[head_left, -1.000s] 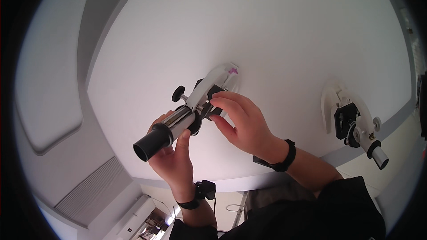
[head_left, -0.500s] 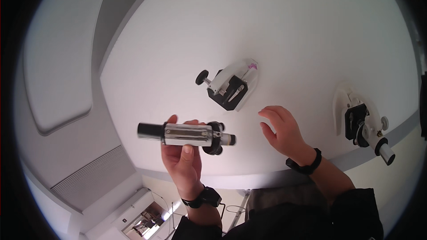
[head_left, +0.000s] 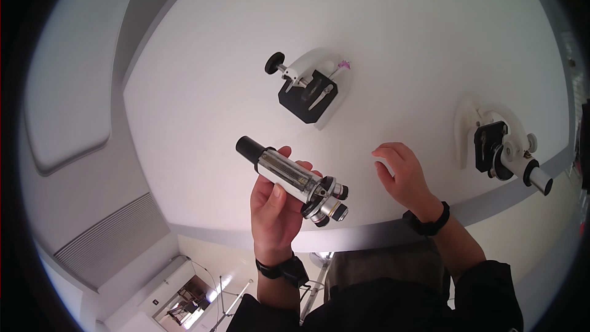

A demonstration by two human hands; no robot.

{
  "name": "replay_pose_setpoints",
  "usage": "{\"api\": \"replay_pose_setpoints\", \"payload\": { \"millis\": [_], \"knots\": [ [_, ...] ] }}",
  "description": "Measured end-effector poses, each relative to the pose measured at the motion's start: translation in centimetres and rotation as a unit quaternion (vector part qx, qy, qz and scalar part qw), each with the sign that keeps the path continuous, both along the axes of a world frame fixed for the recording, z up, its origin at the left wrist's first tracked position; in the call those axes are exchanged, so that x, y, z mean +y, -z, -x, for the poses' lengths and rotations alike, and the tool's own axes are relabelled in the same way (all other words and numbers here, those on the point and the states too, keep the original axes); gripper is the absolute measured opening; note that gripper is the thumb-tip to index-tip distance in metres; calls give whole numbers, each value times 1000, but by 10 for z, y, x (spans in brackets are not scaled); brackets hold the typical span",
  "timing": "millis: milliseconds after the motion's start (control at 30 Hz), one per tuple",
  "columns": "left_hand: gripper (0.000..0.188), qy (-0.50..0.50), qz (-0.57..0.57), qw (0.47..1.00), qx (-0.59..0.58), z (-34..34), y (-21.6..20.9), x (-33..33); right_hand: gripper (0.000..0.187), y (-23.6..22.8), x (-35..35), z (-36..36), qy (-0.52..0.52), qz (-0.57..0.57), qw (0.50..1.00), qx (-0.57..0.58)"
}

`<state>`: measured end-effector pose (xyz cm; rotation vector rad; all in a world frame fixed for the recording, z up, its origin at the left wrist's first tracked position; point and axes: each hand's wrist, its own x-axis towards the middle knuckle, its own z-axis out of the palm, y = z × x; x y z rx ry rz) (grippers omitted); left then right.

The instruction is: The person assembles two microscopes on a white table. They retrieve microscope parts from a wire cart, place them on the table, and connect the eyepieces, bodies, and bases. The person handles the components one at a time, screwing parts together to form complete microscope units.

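My left hand is wrapped round a microscope tube, silver with a black eyepiece end at the upper left. Its revolving nosepiece with several objective lenses points to the lower right. Over the white table, my right hand hovers empty, fingers curved and apart from the thumb. Beyond both hands stands a microscope base with a white arm, a black square stage with a metal clip, and a black focus knob; it carries no tube.
At the right of the white table stands a second white microscope, its tube in place and leaning toward the near edge. A grey panel with a ribbed strip lies left of the table. A dark stool is below the near edge.
My left hand has turned the tube, so its lenses now point down to the right instead of straight right. My right hand has shifted slightly right, still empty.
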<state>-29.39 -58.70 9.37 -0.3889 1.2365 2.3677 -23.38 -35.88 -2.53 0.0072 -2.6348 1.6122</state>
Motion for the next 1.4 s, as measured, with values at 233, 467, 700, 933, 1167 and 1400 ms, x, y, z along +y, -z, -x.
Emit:
{"api": "replay_pose_setpoints", "payload": {
  "millis": [233,467,700,933,1167,1400],
  "knots": [
    [60,7,-29,999,-29,-12,3,-9,30,-75,-8,6,-16,183,983,32],
    [55,15,-65,996,-55,-21,2,-10,37,-108,-16,18,-94,172,972,130],
    [50,10,-47,997,-57,-25,3,-9,35,-97,-22,15,-95,159,975,125],
    [56,-70,82,992,59,-20,0,4,35,-79,-18,16,-55,140,985,83],
    [59,-164,344,881,279,37,-18,19,25,-8,-2,17,41,51,998,-2],
    [53,-101,429,847,296,77,2,35,26,-7,0,22,38,59,998,-6]
  ]
}}
